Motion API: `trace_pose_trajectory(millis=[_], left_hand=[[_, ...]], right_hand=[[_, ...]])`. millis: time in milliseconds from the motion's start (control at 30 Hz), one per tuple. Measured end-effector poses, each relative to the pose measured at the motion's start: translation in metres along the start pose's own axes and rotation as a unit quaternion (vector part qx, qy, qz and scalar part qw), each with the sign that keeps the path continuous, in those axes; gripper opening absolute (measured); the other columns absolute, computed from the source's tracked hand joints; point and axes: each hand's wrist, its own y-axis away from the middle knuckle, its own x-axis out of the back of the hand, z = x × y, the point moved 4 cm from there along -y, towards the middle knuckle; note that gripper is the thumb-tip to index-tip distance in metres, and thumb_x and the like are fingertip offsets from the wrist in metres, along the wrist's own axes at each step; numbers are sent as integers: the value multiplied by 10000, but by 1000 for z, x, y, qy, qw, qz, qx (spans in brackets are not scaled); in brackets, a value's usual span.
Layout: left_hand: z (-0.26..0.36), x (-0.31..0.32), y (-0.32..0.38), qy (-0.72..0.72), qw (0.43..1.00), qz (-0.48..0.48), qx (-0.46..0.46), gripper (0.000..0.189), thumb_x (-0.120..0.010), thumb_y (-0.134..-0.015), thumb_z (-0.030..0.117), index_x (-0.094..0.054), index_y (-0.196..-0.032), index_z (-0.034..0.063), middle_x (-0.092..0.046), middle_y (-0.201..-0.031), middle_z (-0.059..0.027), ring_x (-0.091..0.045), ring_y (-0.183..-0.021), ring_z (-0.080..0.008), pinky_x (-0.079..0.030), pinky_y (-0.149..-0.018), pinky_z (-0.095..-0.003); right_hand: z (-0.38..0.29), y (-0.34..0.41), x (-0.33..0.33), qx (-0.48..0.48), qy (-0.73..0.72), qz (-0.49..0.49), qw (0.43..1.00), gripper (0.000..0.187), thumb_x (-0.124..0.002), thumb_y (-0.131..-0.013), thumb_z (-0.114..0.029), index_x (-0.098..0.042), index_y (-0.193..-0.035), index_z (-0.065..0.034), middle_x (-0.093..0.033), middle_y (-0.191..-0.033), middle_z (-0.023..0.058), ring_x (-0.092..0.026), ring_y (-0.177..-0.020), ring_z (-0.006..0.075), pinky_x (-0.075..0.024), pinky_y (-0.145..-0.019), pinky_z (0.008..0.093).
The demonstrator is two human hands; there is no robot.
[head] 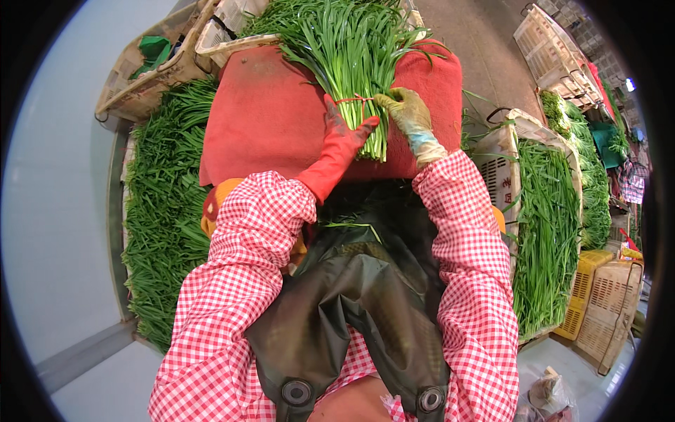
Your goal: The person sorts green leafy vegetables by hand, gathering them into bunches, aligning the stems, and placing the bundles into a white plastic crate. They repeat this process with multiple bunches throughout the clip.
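A bunch of green garlic chives (350,68) lies on a red cloth (258,116) over a raised surface, its pale cut stems towards me. A thin red tie (354,99) circles the stems. My left hand (345,137), in a red rubber glove, cups the stems from the left, its thumb and a finger apart around them. My right hand (408,116), in a worn yellowish glove, has its thumb and forefinger pinched at the right end of the tie. Its other fingers are curled and partly hidden.
Crates of leafy greens stand beyond the cloth (211,45), along my left (163,211) and at my right (546,232). A dirty crate (158,79) holds a green item. Stacked crates (559,58) and a yellow crate (585,290) stand farther right. A plastic bag (551,393) lies at the lower right.
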Motion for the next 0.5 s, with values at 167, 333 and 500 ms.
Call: trace_pose_trajectory(millis=[167,333,500], left_hand=[[15,2,3,30,999,-25,-23,1266,-790,-550,488,10,-1365,-60,-262,-1311,-330,-318,-1210,-422,-290,-1005,-406],[19,11,-1,-39,994,-95,40,1108,-695,-689,470,16,-1385,-17,-253,-1346,-307,-305,-1243,-372,-281,-1020,-386],[22,40,15,444,859,-8,255,547,-518,-895,275,-270,-1355,114,-445,-1249,-112,-501,-1018,-151,-426,-843,-277]], right_hand=[[-14,-31,11,-77,-84,-275,955,311,-696,-717,-366,-658,-779,-63,-634,-701,5,-569,-622,188,-450,-565,332],[-28,-73,54,-97,-614,-128,773,297,-661,-781,-243,-618,-1023,-77,-605,-980,28,-535,-823,116,-467,-726,260],[-53,-16,33,145,-205,-157,955,365,-629,-774,-119,-591,-1130,-186,-575,-1062,86,-521,-1032,233,-458,-848,344]])
